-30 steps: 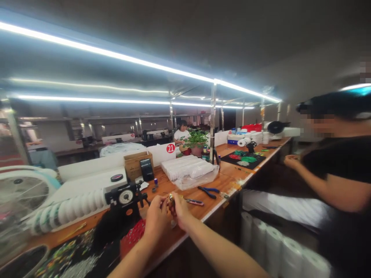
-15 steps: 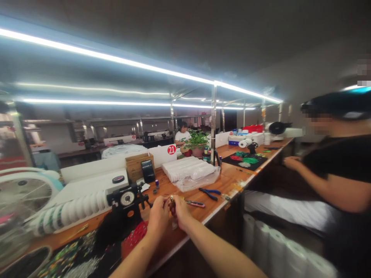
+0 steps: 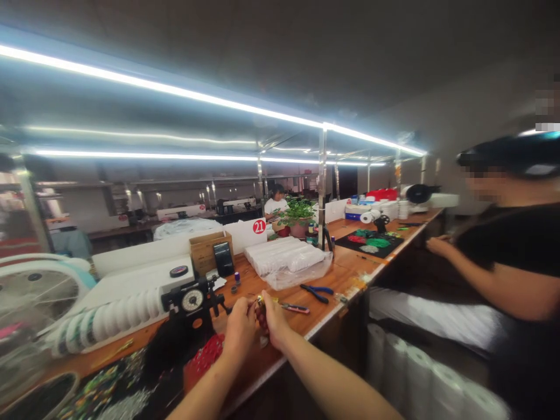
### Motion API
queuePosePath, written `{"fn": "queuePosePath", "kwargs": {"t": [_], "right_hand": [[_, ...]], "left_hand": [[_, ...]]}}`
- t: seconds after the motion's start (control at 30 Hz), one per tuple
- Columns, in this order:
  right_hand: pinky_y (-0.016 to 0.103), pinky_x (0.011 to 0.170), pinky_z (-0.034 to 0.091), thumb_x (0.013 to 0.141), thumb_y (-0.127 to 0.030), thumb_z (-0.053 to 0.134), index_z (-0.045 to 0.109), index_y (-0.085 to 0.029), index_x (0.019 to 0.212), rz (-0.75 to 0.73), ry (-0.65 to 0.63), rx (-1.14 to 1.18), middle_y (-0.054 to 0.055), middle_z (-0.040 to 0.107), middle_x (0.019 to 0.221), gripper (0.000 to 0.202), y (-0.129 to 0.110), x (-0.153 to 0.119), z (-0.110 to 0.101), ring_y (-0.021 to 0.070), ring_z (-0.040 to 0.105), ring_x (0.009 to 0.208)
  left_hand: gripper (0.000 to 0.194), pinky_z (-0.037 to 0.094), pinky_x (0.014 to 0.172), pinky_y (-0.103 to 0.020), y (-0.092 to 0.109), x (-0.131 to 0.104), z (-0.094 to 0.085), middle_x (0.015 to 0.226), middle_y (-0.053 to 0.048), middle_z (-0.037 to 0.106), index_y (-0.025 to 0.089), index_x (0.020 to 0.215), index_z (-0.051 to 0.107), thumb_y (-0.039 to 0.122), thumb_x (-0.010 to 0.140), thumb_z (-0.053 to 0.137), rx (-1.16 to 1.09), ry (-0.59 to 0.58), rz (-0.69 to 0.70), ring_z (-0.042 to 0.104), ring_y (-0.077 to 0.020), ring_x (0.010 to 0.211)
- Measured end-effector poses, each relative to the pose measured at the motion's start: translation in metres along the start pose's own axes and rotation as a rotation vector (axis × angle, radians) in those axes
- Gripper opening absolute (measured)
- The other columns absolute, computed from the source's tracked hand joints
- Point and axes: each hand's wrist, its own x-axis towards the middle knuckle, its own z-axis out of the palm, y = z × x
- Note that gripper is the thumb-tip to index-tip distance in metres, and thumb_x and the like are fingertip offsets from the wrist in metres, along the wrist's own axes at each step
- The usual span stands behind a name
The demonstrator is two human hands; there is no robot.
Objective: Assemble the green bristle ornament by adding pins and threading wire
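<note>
In front of me, above the wooden bench, my left hand (image 3: 240,322) and my right hand (image 3: 275,322) are held close together. Between them is a small string of dark reddish-brown beads (image 3: 261,317), with a shiny gold-coloured piece (image 3: 261,300) at its top. The fingers of both hands are closed on it, though the fingertips are partly hidden. Beyond my right hand lie a pink-edged utility knife (image 3: 296,308) and blue-handled pliers (image 3: 315,291). Left of my left hand, red beads (image 3: 209,354) lie in a heap on the bench.
A black device with a round dial (image 3: 192,300) stands at left, beside a row of white spools (image 3: 105,321). Plastic-wrapped white rolls (image 3: 284,254) lie behind my hands. A co-worker in a black shirt (image 3: 516,256) sits at right, beside the bench edge (image 3: 306,338).
My hands have barely moved. The beads and the gold-coloured piece have turned slightly between my fingers. The seated co-worker has shifted a little.
</note>
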Motion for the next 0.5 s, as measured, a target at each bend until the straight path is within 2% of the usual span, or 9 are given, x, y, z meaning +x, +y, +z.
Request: {"fn": "queuePosePath", "kwargs": {"t": [0.1, 0.2, 0.27, 0.33, 0.37, 0.43, 0.5], "right_hand": [[0.017, 0.033, 0.018, 0.082, -0.052, 0.043, 0.05, -0.016, 0.054, 0.001, -0.011, -0.002, -0.004, 0.042, 0.04, 0.046, -0.006, -0.006, 0.0, 0.0058, 0.033, 0.03], [0.017, 0.035, 0.02, 0.083, -0.052, 0.043, 0.052, -0.014, 0.054, -0.038, -0.044, 0.035, -0.004, 0.043, 0.041, 0.048, -0.019, -0.022, -0.01, 0.0055, 0.034, 0.033], [0.017, 0.037, 0.022, 0.082, -0.054, 0.043, 0.052, -0.014, 0.054, -0.067, -0.094, 0.082, -0.004, 0.043, 0.042, 0.049, -0.033, -0.039, -0.027, 0.0056, 0.034, 0.036], [0.018, 0.038, 0.023, 0.081, -0.058, 0.042, 0.048, -0.016, 0.053, -0.062, -0.173, 0.147, -0.005, 0.037, 0.041, 0.051, -0.045, -0.06, -0.054, 0.0061, 0.031, 0.036], [0.019, 0.037, 0.022, 0.08, -0.059, 0.043, 0.046, -0.017, 0.052, -0.053, -0.221, 0.194, -0.005, 0.034, 0.041, 0.05, -0.048, -0.071, -0.07, 0.0061, 0.029, 0.036], [0.018, 0.037, 0.019, 0.079, -0.055, 0.049, 0.042, -0.017, 0.05, -0.027, -0.364, 0.366, -0.006, 0.032, 0.043, 0.048, -0.044, -0.091, -0.104, 0.0059, 0.026, 0.038], [0.018, 0.036, 0.016, 0.08, -0.051, 0.05, 0.042, -0.017, 0.049, 0.001, -0.362, 0.451, -0.006, 0.03, 0.044, 0.047, -0.023, -0.106, -0.137, 0.0055, 0.025, 0.038]], "left_hand": [[0.021, 0.045, 0.061, -0.033, 0.01, -0.002, -0.001, 0.064, -0.005, 0.061, 0.02, 0.063, 0.055, 0.033, 0.079, 0.052, -0.031, 0.018, -0.004, 0.059, -0.0218, 0.064], [0.019, 0.047, 0.066, -0.034, 0.03, -0.012, -0.006, 0.072, -0.006, 0.065, 0.019, 0.071, 0.058, 0.035, 0.08, 0.051, -0.051, 0.02, -0.013, 0.062, -0.0224, 0.071], [0.02, 0.049, 0.07, -0.034, 0.051, -0.026, -0.009, 0.079, -0.006, 0.066, 0.019, 0.078, 0.059, 0.037, 0.08, 0.051, -0.076, 0.013, -0.02, 0.063, -0.0221, 0.076], [0.02, 0.05, 0.067, -0.032, 0.072, -0.047, -0.008, 0.077, -0.005, 0.067, 0.019, 0.079, 0.058, 0.038, 0.078, 0.053, -0.16, -0.024, -0.059, 0.064, -0.0211, 0.074], [0.02, 0.05, 0.065, -0.03, 0.08, -0.06, -0.004, 0.074, -0.004, 0.066, 0.019, 0.077, 0.058, 0.038, 0.078, 0.054, -0.236, -0.078, -0.105, 0.064, -0.0201, 0.07], [0.017, 0.05, 0.059, -0.028, 0.085, -0.09, 0.012, 0.067, -0.003, 0.065, 0.018, 0.072, 0.056, 0.035, 0.075, 0.057, -0.395, -0.296, -0.296, 0.063, -0.0177, 0.061], [0.01, 0.047, 0.049, -0.025, 0.072, -0.122, 0.035, 0.059, -0.001, 0.063, 0.019, 0.068, 0.052, 0.026, 0.072, 0.057, -0.476, -0.504, -0.549, 0.062, -0.0166, 0.052]]}}
